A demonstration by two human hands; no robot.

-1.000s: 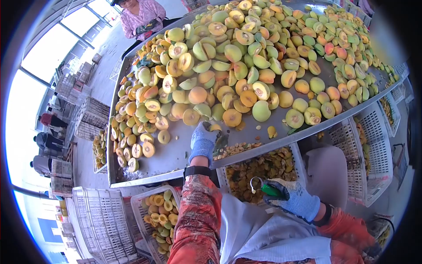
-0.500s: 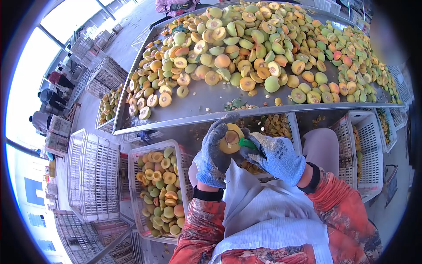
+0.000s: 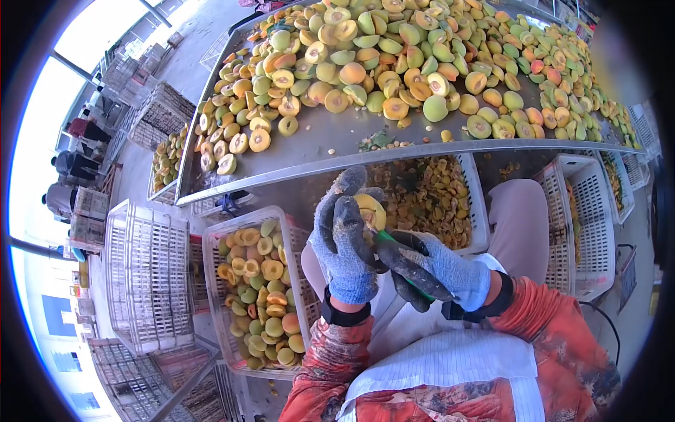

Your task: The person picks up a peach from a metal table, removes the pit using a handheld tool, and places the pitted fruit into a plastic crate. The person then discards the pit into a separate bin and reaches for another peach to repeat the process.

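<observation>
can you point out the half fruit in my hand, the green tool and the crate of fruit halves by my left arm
half fruit (image 3: 372,208): head view, cut face
green tool (image 3: 386,238): head view, handle
crate (image 3: 210,261): head view, left wall

Wears red patt. sleeves (image 3: 538,320), blk wristbands (image 3: 343,315), dk-coated lt-blue gloves (image 3: 354,283), pale apron (image 3: 443,369) & gry trousers (image 3: 522,225).

The left hand (image 3: 344,243) held a fruit half (image 3: 371,211), the right hand (image 3: 437,271) a green tool (image 3: 422,284) against it. Cut fruit (image 3: 394,108) lay heaped on the bench (image 3: 309,146); 1 fruit crate (image 3: 294,264) stood at left.
</observation>
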